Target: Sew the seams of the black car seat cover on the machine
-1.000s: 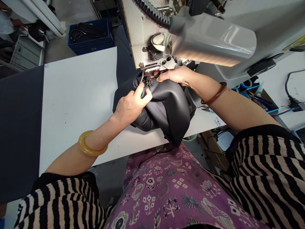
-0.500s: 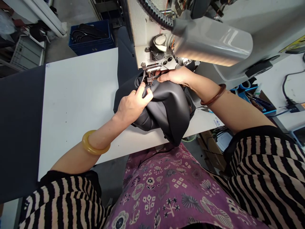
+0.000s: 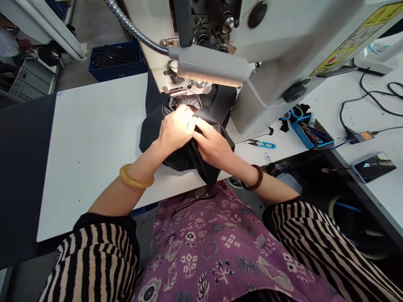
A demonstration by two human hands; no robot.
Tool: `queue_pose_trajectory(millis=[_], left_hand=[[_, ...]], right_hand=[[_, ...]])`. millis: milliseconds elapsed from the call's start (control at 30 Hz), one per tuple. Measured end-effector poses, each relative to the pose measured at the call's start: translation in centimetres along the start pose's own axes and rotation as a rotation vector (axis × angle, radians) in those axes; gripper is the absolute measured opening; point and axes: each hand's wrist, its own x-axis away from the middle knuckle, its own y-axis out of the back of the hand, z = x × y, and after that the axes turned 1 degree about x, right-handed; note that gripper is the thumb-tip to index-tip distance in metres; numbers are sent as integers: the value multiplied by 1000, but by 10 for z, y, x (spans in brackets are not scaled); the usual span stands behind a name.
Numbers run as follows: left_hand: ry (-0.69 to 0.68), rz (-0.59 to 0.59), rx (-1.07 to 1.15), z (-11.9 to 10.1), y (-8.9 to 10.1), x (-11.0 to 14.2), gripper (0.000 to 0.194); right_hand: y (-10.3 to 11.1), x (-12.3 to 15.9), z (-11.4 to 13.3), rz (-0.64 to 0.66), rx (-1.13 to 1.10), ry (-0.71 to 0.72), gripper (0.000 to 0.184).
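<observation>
Purple patterned cloth, the person's apron [image 3: 201,247], fills the near middle. Just beyond it, the black material [image 3: 209,170] lies bunched on the white tabletop [image 3: 94,134], a dark corner of it hanging at the near edge. On its left side, the left hand [image 3: 176,128] has its fingers curled close together, clamped on a gathered fold; their tips are mostly hidden. Touching it from the right, the right hand [image 3: 214,147] closes thumb and fingers on the same material. A yellow bangle [image 3: 137,177] circles the left wrist, a brown one the right.

Farther in, the presser foot [image 3: 178,100] stands just beyond the hands, with the material around it; whether it is pressing down cannot be told. The piece looks partway through handling: it is at the machine, yet folded and held, neither laid flat nor set aside. How much seam is done or left cannot be read.

To the right lie blue-handled snips [image 3: 266,144] and a blue tool box [image 3: 301,136]. Beyond rises the sewing machine [image 3: 277,63], its lamp [image 3: 210,65] lit; far left sits a blue crate [image 3: 116,72].
</observation>
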Motion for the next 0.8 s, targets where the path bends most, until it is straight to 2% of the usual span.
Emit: queue_pose_trajectory(millis=[67, 133, 167, 267, 333, 400, 467, 533, 600, 633, 700, 800], left_hand=[[77, 25, -3, -9, 2, -9, 26], [138, 50, 61, -18, 6, -18, 27], [172, 69, 100, -21, 7, -23, 29], [298, 132, 100, -30, 8, -33, 29], [343, 145, -8, -33, 6, -33, 27], [335, 137, -110, -34, 2, -25, 25], [272, 103, -153, -32, -4, -14, 30], [158, 62, -157, -28, -12, -3, 33], [42, 14, -161, -22, -20, 6, 36], [5, -9, -167, -18, -24, 8, 37], [-28, -47, -181, -12, -32, 12, 40], [-52, -86, -184, -6, -41, 12, 42]], right_hand=[[11, 26, -25, -87, -38, -8, 34], [23, 58, -59, -62, 21, -191, 31], [27, 76, -77, 41, 76, -330, 31], [32, 128, -125, 511, 298, -791, 40], [33, 156, -145, 621, 347, -874, 42], [35, 174, -157, 645, 347, -852, 41], [41, 181, -162, 659, 331, -827, 39], [51, 174, -163, 658, 320, -837, 37], [66, 149, -160, 619, 259, -855, 36], [73, 131, -157, 590, 209, -851, 35], [87, 84, -146, 503, -36, -791, 34], [96, 3, -122, 619, -141, -635, 42]])
